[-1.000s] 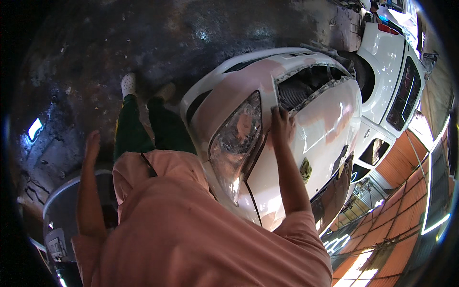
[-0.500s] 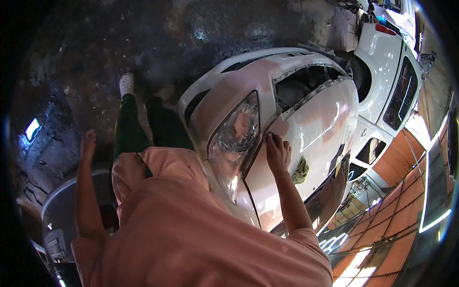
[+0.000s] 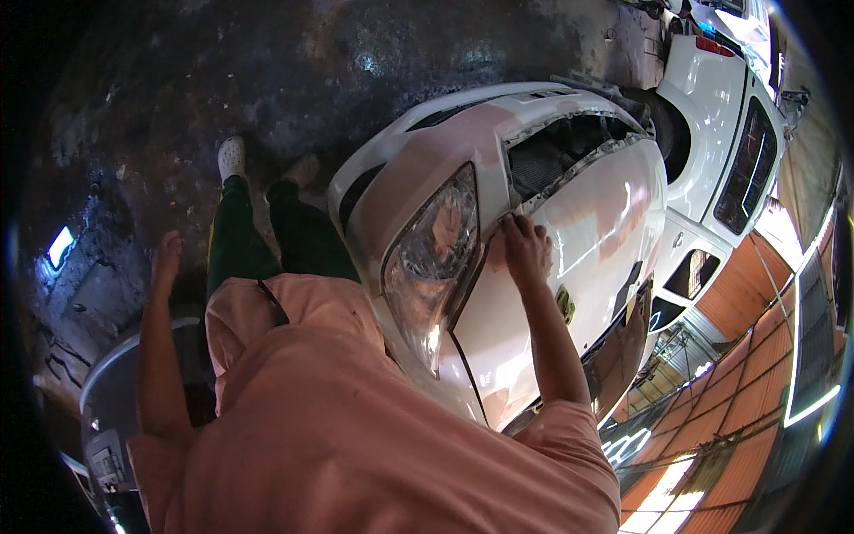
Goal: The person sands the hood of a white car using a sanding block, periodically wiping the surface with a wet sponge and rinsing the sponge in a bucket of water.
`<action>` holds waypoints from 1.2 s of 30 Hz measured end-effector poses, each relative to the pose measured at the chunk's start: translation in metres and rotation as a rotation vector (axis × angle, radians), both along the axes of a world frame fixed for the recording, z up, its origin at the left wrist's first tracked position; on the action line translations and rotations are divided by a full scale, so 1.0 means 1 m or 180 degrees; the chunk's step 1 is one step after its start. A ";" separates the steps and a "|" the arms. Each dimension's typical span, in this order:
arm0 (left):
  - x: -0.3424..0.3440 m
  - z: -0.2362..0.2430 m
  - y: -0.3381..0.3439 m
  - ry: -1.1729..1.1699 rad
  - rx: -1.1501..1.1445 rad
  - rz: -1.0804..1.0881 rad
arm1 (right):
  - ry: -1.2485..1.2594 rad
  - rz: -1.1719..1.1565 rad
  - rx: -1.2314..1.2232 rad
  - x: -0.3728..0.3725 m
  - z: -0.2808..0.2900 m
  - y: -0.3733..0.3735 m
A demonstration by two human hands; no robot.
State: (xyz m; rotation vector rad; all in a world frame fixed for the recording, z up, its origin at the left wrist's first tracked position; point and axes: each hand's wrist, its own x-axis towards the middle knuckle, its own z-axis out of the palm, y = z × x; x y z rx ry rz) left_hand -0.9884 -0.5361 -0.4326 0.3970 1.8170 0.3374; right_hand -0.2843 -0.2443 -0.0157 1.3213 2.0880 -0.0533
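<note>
My right hand [image 3: 527,248] rests on the white hood [image 3: 569,254], its curled fingers pressed together at the panel gap near the upper corner of the headlight [image 3: 436,236]. Whatever those fingertips may pinch is hidden. Pinkish-brown sanded patches mark the hood and the front bumper [image 3: 418,169]. Just past my right wrist, a crumpled green cloth [image 3: 567,304] lies on the hood, partly covered by my forearm. My left hand [image 3: 166,258] hangs loosely at my side, fingers apart, with nothing visible in it.
A ragged-edged opening [image 3: 565,156] gapes in the fender beyond the headlight. Behind it stands a white vehicle [image 3: 712,151]. Another car [image 3: 120,383] is close behind my left arm. The dark floor [image 3: 294,62] is stained, and orange corrugated sheets [image 3: 712,427] rise at the right.
My right hand has slid along the hood edge, away from me, to the headlight's upper corner. My forearm now covers more of the green cloth. The left hand has dropped slightly closer to me.
</note>
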 end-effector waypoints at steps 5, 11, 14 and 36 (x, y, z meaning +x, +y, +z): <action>0.017 0.016 0.023 0.0024 0.0040 0.0016 | 0.0121 0.0070 -0.0388 0.009 0.007 0.010; 0.014 0.012 -0.005 0.0213 -0.0024 0.0071 | 0.0175 0.0235 0.0132 0.008 -0.005 0.002; 0.020 0.009 -0.006 0.0220 -0.0026 -0.0030 | -0.0142 -0.0097 0.0070 0.008 -0.005 0.039; 0.024 0.012 0.007 0.0048 -0.0116 0.0159 | -0.0119 -0.0401 0.0810 -0.009 -0.052 0.011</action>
